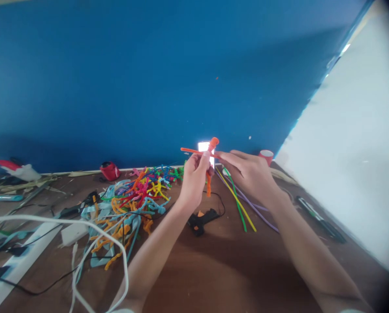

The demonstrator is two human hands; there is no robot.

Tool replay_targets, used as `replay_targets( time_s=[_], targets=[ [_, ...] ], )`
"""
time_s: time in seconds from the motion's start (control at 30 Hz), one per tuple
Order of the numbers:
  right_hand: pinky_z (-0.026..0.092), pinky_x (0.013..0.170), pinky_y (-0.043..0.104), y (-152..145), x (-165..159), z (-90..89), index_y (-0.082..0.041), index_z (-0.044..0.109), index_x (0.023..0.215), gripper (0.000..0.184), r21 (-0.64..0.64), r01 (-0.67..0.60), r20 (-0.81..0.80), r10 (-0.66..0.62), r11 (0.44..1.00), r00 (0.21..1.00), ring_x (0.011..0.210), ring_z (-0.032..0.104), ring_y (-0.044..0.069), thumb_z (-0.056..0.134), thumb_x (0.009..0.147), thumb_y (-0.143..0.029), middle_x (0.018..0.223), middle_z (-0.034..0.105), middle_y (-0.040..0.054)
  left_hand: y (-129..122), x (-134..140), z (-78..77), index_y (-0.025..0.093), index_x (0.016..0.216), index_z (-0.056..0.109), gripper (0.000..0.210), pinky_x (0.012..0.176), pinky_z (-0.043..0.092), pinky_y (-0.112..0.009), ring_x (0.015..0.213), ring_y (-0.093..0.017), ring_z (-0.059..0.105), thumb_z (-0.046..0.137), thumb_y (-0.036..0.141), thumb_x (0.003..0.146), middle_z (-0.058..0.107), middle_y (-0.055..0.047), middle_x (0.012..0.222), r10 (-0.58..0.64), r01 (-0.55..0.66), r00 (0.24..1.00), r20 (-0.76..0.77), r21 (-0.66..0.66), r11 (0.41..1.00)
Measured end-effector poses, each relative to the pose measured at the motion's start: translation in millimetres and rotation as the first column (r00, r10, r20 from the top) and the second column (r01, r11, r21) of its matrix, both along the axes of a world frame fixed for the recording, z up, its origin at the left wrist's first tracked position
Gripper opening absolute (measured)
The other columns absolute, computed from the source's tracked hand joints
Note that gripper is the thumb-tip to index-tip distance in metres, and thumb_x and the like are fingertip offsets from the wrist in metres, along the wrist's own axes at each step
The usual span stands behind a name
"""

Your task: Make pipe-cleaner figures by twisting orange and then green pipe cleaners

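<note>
An orange pipe-cleaner figure (214, 142) with a coiled, rounded top is held up over the table, in front of the blue wall. My left hand (193, 178) is closed around its middle, and a twisted orange length hangs below the fingers. A straight orange pipe cleaner (189, 150) crosses the figure sideways, its free end sticking out to the left. At the other end, the fingertips of my right hand (253, 174) pinch it close to the figure. The fingers of both hands partly cover where the pieces meet.
Left lies a heap of colourful pipe-cleaner figures (139, 195). A black glue gun (202, 221) rests below my hands, and loose pipe cleaners (242, 200) lie to the right. A lit phone screen (202, 146) stands behind. White cable (126, 261), power strip (21, 265) and markers (320, 219) flank the sides.
</note>
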State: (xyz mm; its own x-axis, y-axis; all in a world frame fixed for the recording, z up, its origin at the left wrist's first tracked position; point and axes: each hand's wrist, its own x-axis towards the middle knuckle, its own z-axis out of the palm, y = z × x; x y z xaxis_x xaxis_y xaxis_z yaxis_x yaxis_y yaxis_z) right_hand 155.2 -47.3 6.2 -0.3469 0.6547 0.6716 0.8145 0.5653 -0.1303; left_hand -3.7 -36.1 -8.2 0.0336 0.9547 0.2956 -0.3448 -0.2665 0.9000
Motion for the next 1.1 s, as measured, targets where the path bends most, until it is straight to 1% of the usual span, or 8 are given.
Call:
replay_targets(
  time_s=[0.1, 0.27, 0.53, 0.67, 0.83, 0.9, 1.0, 1.1],
  targets=[
    [0.046, 0.072, 0.032, 0.9, 1.3, 1.4, -0.028, 0.063, 0.13, 0.033, -0.07, 0.016, -0.098, -0.023, 0.997, 0.995, 0.09, 0.071, 0.024, 0.046, 0.101, -0.03, 0.11, 0.075, 0.0055, 1.0, -0.6, -1.4, 0.018, 0.075, 0.054, 0.038, 0.053, 0.037, -0.022, 0.058, -0.008, 0.05, 0.062, 0.051, 0.09, 0.053, 0.001, 0.067, 0.027, -0.026, 0.999, 0.043, -0.026, 0.999],
    [0.046, 0.072, 0.035, 5.3, 8.2, 2.5, -0.023, 0.06, 0.131, 0.037, -0.245, 0.082, -0.152, -0.122, 0.966, 0.981, 0.082, 0.069, 0.025, 0.052, 0.095, -0.023, 0.095, 0.075, 0.0063, 4.1, -5.8, 0.1, 0.018, 0.08, 0.056, 0.029, 0.055, 0.04, -0.02, 0.06, -0.008, 0.049, 0.064, 0.044, 0.091, 0.053, 0.001, 0.069, 0.129, -0.129, 0.988, 0.085, -0.003, 0.992],
    [0.045, 0.069, 0.03, 1.2, 5.3, 6.8, -0.023, 0.069, 0.112, 0.032, -0.126, 0.02, -0.344, -0.062, 0.992, 0.937, 0.075, 0.066, 0.018, 0.04, 0.099, -0.021, 0.088, 0.074, 0.0039, 5.6, -5.7, 1.3, 0.019, 0.08, 0.055, 0.03, 0.054, 0.039, -0.02, 0.059, -0.007, 0.047, 0.064, 0.045, 0.09, 0.051, 0.003, 0.069, 0.113, -0.11, 0.987, 0.117, -0.032, 0.993],
    [0.045, 0.067, 0.029, -0.3, 5.4, 8.4, -0.022, 0.069, 0.112, 0.032, -0.108, -0.025, -0.428, -0.024, 0.994, 0.904, 0.07, 0.064, 0.017, 0.041, 0.102, -0.029, 0.087, 0.072, 0.0037, 4.9, -5.1, 2.3, 0.019, 0.078, 0.055, 0.032, 0.054, 0.039, -0.021, 0.059, -0.007, 0.047, 0.066, 0.047, 0.088, 0.051, 0.003, 0.068, 0.115, -0.109, 0.985, 0.127, -0.05, 0.993],
    [0.048, 0.078, 0.031, 1.0, 0.9, 6.3, -0.023, 0.067, 0.118, 0.03, -0.085, -0.113, -0.346, 0.077, 0.99, 0.935, 0.097, 0.067, 0.022, 0.047, 0.101, -0.037, 0.111, 0.072, 0.0079, 4.1, -4.7, 1.5, 0.018, 0.076, 0.055, 0.033, 0.057, 0.041, -0.021, 0.06, -0.007, 0.048, 0.068, 0.046, 0.087, 0.051, 0.003, 0.069, 0.096, -0.091, 0.987, 0.132, -0.044, 0.995],
    [0.048, 0.078, 0.033, 2.3, -0.9, 4.3, -0.023, 0.066, 0.119, 0.03, -0.093, -0.112, -0.273, 0.083, 0.989, 0.958, 0.099, 0.067, 0.024, 0.049, 0.1, -0.037, 0.114, 0.072, 0.0094, 3.2, -4.1, 0.6, 0.018, 0.077, 0.055, 0.034, 0.057, 0.041, -0.021, 0.061, -0.007, 0.048, 0.068, 0.048, 0.087, 0.052, 0.002, 0.069, 0.083, -0.079, 0.989, 0.121, -0.039, 0.996],
    [0.045, 0.07, 0.032, 3.6, -1.4, 2.3, -0.022, 0.069, 0.103, 0.028, -0.121, -0.034, -0.184, 0.012, 0.992, 0.983, 0.08, 0.068, 0.022, 0.046, 0.101, -0.036, 0.091, 0.074, 0.007, 1.7, -2.9, 0.1, 0.018, 0.076, 0.055, 0.036, 0.058, 0.041, -0.021, 0.061, -0.008, 0.049, 0.069, 0.05, 0.086, 0.054, 0.002, 0.07, 0.075, -0.071, 0.992, 0.104, -0.043, 0.997],
    [0.04, 0.063, 0.029, 3.3, -0.1, 2.6, -0.021, 0.067, 0.09, 0.032, -0.136, -0.007, -0.168, -0.016, 0.991, 0.986, 0.065, 0.061, 0.018, 0.042, 0.103, -0.036, 0.074, 0.069, 0.0038, 1.2, -1.4, 0.4, 0.018, 0.075, 0.054, 0.036, 0.058, 0.041, -0.022, 0.061, -0.007, 0.049, 0.068, 0.05, 0.086, 0.055, 0.002, 0.07, 0.063, -0.06, 0.993, 0.102, -0.037, 0.998]
  ],
)
